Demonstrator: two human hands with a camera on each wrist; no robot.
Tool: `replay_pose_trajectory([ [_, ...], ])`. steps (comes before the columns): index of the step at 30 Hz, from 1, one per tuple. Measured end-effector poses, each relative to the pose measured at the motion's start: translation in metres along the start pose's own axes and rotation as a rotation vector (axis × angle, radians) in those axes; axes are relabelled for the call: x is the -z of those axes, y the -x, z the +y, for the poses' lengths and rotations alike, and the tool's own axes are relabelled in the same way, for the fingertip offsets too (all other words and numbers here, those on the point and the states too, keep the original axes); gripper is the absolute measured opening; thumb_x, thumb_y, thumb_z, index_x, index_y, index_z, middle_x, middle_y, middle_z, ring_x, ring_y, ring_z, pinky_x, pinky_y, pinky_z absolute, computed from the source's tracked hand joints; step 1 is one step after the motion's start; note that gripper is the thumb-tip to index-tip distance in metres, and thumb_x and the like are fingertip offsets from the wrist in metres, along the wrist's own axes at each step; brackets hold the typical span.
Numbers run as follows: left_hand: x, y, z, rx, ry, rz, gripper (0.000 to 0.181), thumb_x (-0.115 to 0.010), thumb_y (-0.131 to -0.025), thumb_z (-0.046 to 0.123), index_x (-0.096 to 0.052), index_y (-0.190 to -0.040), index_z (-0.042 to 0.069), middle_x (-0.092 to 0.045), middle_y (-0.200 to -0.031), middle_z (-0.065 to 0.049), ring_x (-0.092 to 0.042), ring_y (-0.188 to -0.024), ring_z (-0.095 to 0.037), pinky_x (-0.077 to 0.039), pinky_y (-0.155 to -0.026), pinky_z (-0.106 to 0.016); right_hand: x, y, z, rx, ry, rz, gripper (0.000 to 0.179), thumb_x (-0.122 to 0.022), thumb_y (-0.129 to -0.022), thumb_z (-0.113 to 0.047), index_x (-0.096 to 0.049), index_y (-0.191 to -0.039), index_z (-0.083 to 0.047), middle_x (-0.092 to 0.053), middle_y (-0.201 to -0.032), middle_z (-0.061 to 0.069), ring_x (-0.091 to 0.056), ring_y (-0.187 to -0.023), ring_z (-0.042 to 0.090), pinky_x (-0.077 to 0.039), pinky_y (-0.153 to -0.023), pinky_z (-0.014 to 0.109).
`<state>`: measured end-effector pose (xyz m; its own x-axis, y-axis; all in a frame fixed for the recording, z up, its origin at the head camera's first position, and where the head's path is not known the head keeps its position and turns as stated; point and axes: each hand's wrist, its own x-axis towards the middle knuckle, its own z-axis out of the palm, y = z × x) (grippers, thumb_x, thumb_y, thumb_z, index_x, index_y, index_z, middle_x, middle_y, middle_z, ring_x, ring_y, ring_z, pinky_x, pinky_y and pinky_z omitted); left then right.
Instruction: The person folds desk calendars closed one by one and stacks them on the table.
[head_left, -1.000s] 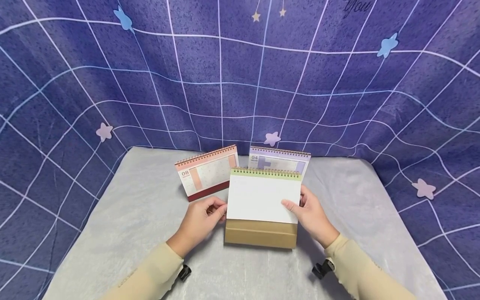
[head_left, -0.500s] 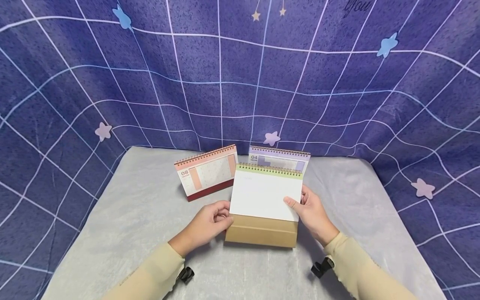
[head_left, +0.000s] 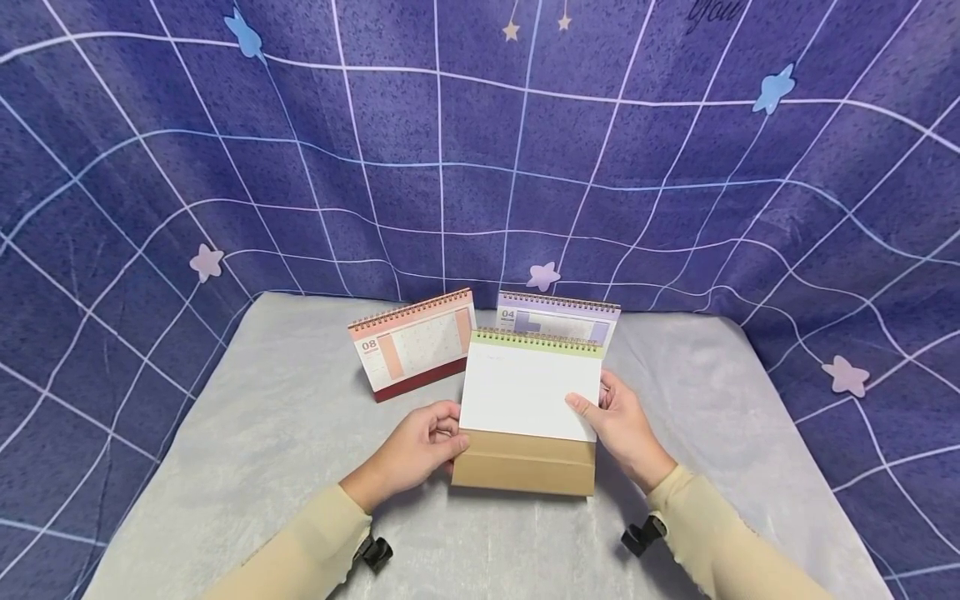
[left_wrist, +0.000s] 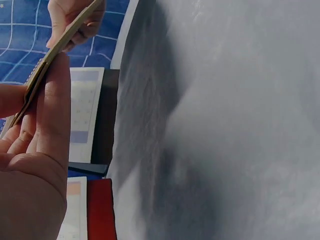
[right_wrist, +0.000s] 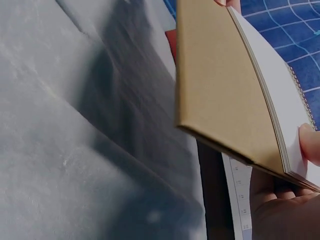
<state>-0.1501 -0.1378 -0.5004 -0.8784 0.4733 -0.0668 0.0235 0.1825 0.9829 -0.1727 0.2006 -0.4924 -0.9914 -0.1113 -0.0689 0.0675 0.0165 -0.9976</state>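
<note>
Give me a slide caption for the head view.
Left hand and right hand hold a green-topped spiral calendar, with an orange calendar and a partly hidden purple calendar beyond.

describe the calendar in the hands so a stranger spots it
On the grey cloth-covered table, find the left hand and right hand. Between them is a white-paged, spiral-bound paper calendar with a brown cardboard base. Only it has a green top strip; the orange-topped spiral calendar and purple-topped spiral calendar behind it.
</note>
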Motion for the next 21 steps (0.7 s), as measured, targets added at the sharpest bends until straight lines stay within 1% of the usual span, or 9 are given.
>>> replay_pose_trajectory([
  [2,0.0,0.0,-0.001,0.01,0.007,0.005,0.033,-0.073,-0.113,0.003,-0.064,-0.139,-0.015,-0.083,-0.117,-0.025,-0.08,-0.094,-0.011,-0.071,-0.075,-0.028,0.0,0.0,0.0,-0.007,0.016,0.005,0.056,-0.072,-0.114,0.003,-0.045,-0.162,0.014,-0.086,-0.099,-0.019,-0.082,-0.092,0.0,-0.068,-0.086,0.02],
  [4,0.0,0.0,-0.002,0.018,0.01,0.011,0.033,-0.073,-0.113,0.003,-0.063,-0.14,-0.015,-0.083,-0.117,-0.024,-0.08,-0.095,-0.012,-0.071,-0.075,-0.028,0.0,0.001,0.0,-0.016,0.047,0.013,0.056,-0.073,-0.114,0.001,-0.046,-0.162,0.011,-0.088,-0.104,-0.012,-0.081,-0.092,0.0,-0.068,-0.085,0.021],
  [7,0.0,0.0,-0.004,0.025,0.01,0.016,0.035,-0.073,-0.113,0.003,-0.063,-0.141,-0.015,-0.083,-0.118,-0.025,-0.079,-0.095,-0.013,-0.071,-0.075,-0.028,0.0,0.002,0.002,-0.02,0.108,0.024,0.061,-0.076,-0.113,-0.001,-0.045,-0.164,0.007,-0.089,-0.118,0.008,-0.08,-0.092,0.002,-0.067,-0.084,0.021],
  [10,0.001,0.0,-0.005,0.029,0.015,0.018,0.036,-0.073,-0.114,0.003,-0.063,-0.143,-0.015,-0.083,-0.12,-0.026,-0.08,-0.097,-0.013,-0.071,-0.076,-0.028,0.001,0.004,0.005,-0.006,0.153,0.015,0.076,-0.079,-0.111,0.0,-0.036,-0.173,0.005,-0.083,-0.135,0.029,-0.078,-0.095,0.002,-0.067,-0.084,0.021],
  [12,0.001,0.0,-0.005,0.034,0.022,0.018,0.037,-0.073,-0.114,0.004,-0.062,-0.144,-0.015,-0.083,-0.123,-0.027,-0.08,-0.098,-0.013,-0.072,-0.077,-0.028,0.002,0.006,0.008,0.016,0.176,-0.008,0.091,-0.081,-0.108,0.001,-0.024,-0.179,0.004,-0.076,-0.144,0.037,-0.078,-0.099,0.003,-0.067,-0.086,0.021],
  [14,0.002,-0.001,-0.006,0.04,0.032,0.02,0.038,-0.073,-0.114,0.004,-0.062,-0.145,-0.015,-0.083,-0.125,-0.028,-0.081,-0.098,-0.012,-0.072,-0.077,-0.029,0.004,0.008,0.012,0.056,0.209,-0.037,0.107,-0.085,-0.104,0.002,-0.013,-0.184,0.003,-0.071,-0.149,0.039,-0.078,-0.104,0.005,-0.067,-0.089,0.021],
  [16,0.002,-0.001,-0.007,0.047,0.045,0.023,0.038,-0.072,-0.114,0.004,-0.061,-0.145,-0.016,-0.083,-0.126,-0.029,-0.081,-0.098,-0.011,-0.072,-0.077,-0.029,0.006,0.01,0.016,0.11,0.258,-0.068,0.121,-0.091,-0.1,0.0,-0.005,-0.186,-0.001,-0.069,-0.15,0.039,-0.078,-0.11,0.01,-0.068,-0.092,0.023],
  [18,0.003,-0.001,-0.007,0.051,0.052,0.026,0.038,-0.072,-0.114,0.003,-0.061,-0.145,-0.016,-0.083,-0.126,-0.029,-0.081,-0.097,-0.01,-0.072,-0.077,-0.029,0.007,0.012,0.02,0.161,0.308,-0.092,0.132,-0.096,-0.096,-0.002,-0.002,-0.188,-0.006,-0.067,-0.148,0.037,-0.077,-0.114,0.017,-0.069,-0.094,0.025],
  [21,0.003,-0.001,-0.007,0.057,0.056,0.029,0.037,-0.072,-0.114,0.002,-0.061,-0.143,-0.016,-0.084,-0.124,-0.028,-0.081,-0.095,-0.01,-0.071,-0.075,-0.028,0.008,0.013,0.024,0.204,0.376,-0.103,0.14,-0.101,-0.093,-0.006,-0.001,-0.19,-0.011,-0.065,-0.141,0.031,-0.077,-0.115,0.024,-0.069,-0.094,0.027],
])
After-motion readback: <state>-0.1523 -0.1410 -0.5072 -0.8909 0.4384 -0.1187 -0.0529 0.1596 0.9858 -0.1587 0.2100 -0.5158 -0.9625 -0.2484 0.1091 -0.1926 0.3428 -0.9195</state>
